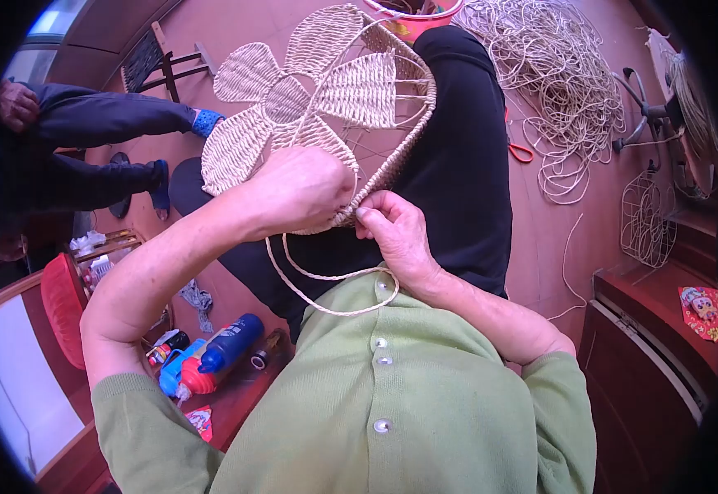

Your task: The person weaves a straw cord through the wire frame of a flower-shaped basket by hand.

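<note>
At ten o'clock there is another person (87,123), who wears dark trousers and blue slippers (207,123). Toward eleven o'clock a folding stool (165,70) is on the floor. At eight o'clock a blue bottle (234,339) is just beside a red one, and farther out is a red cushion (62,309). Just past three o'clock, a red card (703,313) lies on brown wooden furniture (651,317).

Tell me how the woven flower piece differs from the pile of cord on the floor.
The woven flower piece has tight, orderly rows shaped into petals around a round centre, while the pile of cord is loose, tangled loops with no set shape. The woven flower piece is up by the person's legs, with both hands at its rim; the pile of cord lies untouched on the floor. Both are pale straw-coloured.
</note>
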The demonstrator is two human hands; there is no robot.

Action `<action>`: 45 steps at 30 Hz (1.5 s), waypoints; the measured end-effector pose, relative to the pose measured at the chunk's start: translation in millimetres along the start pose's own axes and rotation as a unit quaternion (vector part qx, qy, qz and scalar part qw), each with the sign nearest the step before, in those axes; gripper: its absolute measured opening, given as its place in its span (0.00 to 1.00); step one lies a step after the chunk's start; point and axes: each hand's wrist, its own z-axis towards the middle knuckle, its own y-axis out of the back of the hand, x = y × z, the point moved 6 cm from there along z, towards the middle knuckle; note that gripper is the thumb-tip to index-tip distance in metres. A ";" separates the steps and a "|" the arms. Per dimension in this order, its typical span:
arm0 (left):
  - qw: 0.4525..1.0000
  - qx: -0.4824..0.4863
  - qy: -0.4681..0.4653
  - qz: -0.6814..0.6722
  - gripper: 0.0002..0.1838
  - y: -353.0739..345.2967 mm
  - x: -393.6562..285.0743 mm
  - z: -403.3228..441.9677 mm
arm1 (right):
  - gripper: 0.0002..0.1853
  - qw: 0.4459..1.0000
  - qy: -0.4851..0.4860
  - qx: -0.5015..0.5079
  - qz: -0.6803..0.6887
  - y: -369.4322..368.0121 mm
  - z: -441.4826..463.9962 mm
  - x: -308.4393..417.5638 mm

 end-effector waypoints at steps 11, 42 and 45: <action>0.883 -0.355 0.121 -0.281 0.11 30.7 60.2 -105.8 | 0.10 0.961 0.196 -0.188 0.044 218.4 -61.3 162.6; 0.825 -0.510 0.136 -0.200 0.29 -91.6 -6.4 -71.7 | 0.25 0.764 0.254 0.106 -0.583 34.4 -34.7 117.1; 0.819 -0.519 0.129 -0.205 0.29 -96.2 -15.8 -61.3 | 0.14 0.701 0.187 0.119 -0.677 18.2 -32.1 106.4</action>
